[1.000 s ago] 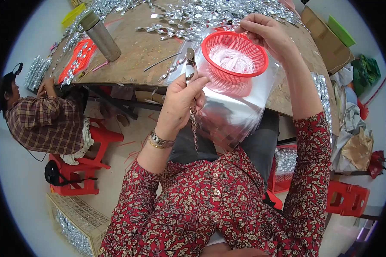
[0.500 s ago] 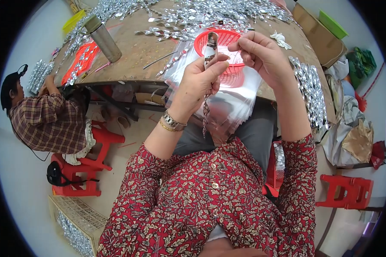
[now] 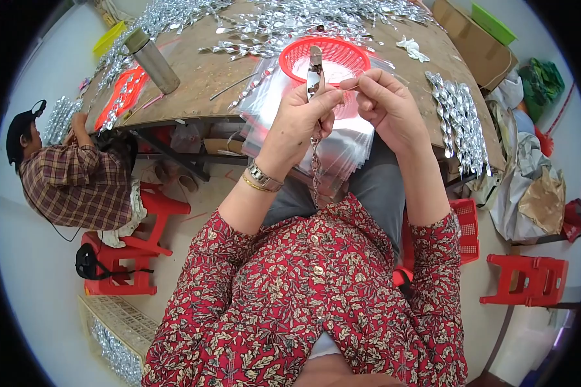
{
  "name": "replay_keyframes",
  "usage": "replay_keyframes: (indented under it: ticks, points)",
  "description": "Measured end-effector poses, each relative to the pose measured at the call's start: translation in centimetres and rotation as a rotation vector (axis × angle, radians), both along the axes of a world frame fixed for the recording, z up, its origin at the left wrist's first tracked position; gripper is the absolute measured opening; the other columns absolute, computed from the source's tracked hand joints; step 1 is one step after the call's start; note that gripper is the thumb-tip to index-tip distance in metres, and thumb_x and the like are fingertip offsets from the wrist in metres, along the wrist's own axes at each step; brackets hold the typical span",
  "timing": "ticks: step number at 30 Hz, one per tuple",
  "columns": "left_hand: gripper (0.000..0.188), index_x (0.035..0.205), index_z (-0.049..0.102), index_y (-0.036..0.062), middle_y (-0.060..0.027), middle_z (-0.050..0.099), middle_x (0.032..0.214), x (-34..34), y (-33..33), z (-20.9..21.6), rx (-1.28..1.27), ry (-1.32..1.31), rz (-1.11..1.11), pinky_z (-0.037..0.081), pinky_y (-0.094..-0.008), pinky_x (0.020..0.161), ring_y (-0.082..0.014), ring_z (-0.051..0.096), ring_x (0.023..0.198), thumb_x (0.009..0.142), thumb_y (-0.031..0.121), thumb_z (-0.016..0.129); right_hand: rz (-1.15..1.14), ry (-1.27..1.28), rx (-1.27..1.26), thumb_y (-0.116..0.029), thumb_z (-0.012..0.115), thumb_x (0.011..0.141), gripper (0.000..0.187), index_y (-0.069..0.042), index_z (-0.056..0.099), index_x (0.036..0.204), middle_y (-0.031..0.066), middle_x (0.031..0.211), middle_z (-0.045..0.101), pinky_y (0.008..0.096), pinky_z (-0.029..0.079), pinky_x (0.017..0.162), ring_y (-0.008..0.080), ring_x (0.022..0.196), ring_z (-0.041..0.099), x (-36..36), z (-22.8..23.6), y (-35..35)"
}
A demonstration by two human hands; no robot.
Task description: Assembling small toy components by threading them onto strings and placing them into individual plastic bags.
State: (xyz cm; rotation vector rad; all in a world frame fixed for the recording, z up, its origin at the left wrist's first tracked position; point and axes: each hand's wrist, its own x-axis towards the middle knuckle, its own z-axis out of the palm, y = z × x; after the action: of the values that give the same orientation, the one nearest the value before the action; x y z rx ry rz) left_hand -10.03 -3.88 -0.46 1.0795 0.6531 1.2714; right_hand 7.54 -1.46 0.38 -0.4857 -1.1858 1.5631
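We hold a twisted foil strip (image 3: 314, 79) in our left hand (image 3: 308, 117), grasped between thumb and fingers. Its flat, rounded end stands up above the thumb, and its narrow twisted tail hangs below the fist toward our lap. Our right hand (image 3: 390, 109) is just beside it, thumb and bent fingers drawn close together near the left thumb; we cannot tell whether they close on anything, as a thread there would be too fine to make out. Both hands are raised in front of the near edge of the counter (image 3: 197, 77).

Behind them we have a red mesh basket (image 3: 355, 54) with white thread (image 3: 336, 69) in it. Clear plastic sheets (image 3: 345, 151) lie around it and reach over the counter's edge toward our knees. A bundle of silver twists (image 3: 459, 122) lies to our right, its ends past the edge, and a larger heap (image 3: 290, 26) covers the far part. To our left are a metal flask (image 3: 158, 68), an orange-red sheet (image 3: 115, 97) and a co-worker in a plaid shirt (image 3: 77, 190).
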Motion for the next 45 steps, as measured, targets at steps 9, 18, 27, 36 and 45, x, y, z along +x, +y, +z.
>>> replay_keyframes:
  ticks: [9,18,27,36,45]
  points:
    - [0.014,0.081,0.059,0.0086,0.0041,0.051,0.058,-0.3,-1.8,0.1,0.017,0.104,-0.053,0.034,-0.0178,0.044,-0.0036,0.047,0.049,0.089,0.02,0.062,-0.021,0.262,-0.101,-0.012,0.053,0.095,0.008,-0.007,0.057,0.098,0.0133,0.102,0.065,0.0181,0.041,0.057,0.0045,0.064,0.047,2.8,-1.3,-2.4]
    - [0.017,0.086,0.061,0.0045,0.0039,0.052,0.061,-0.6,-1.8,0.8,0.137,0.422,-0.013,0.037,-0.0202,0.047,-0.0033,0.048,0.053,0.091,0.021,0.059,-0.345,-0.181,0.019,-0.008,0.052,0.094,0.01,-0.003,0.057,0.101,0.0084,0.1,0.065,0.0173,0.039,0.06,0.0033,0.066,0.047,6.3,-3.5,-5.0]
    - [0.026,0.1,0.063,-0.0017,-0.0137,0.064,0.072,1.8,-1.7,-0.2,0.35,0.796,-0.079,0.045,-0.0348,0.06,-0.0164,0.058,0.063,0.087,0.02,0.057,-0.435,-0.313,0.198,-0.004,0.049,0.092,0.025,-0.001,0.05,0.117,0.0091,0.114,0.061,0.0189,0.041,0.061,0.0069,0.069,0.053,3.8,-1.4,-8.2]
    - [0.024,0.083,0.062,-0.0004,0.0017,0.056,0.063,1.2,-0.3,-0.2,0.176,0.684,-0.196,0.041,-0.0259,0.053,-0.0068,0.051,0.059,0.087,0.023,0.058,-0.355,-0.588,0.144,-0.005,0.059,0.088,0.012,0.0,0.058,0.099,-0.002,0.08,0.058,0.0185,0.041,0.064,0.0035,0.072,0.051,2.0,-3.7,-5.9]
    - [0.017,0.081,0.062,0.0053,0.0043,0.052,0.062,0.2,1.1,-2.6,-0.06,0.44,-0.204,0.036,-0.0182,0.048,-0.0022,0.047,0.053,0.09,0.019,0.058,-0.473,-0.648,0.155,-0.007,0.059,0.09,0.006,-0.001,0.061,0.09,-0.0051,0.078,0.055,0.0164,0.037,0.063,0.0012,0.071,0.047,3.1,-4.0,-4.5]
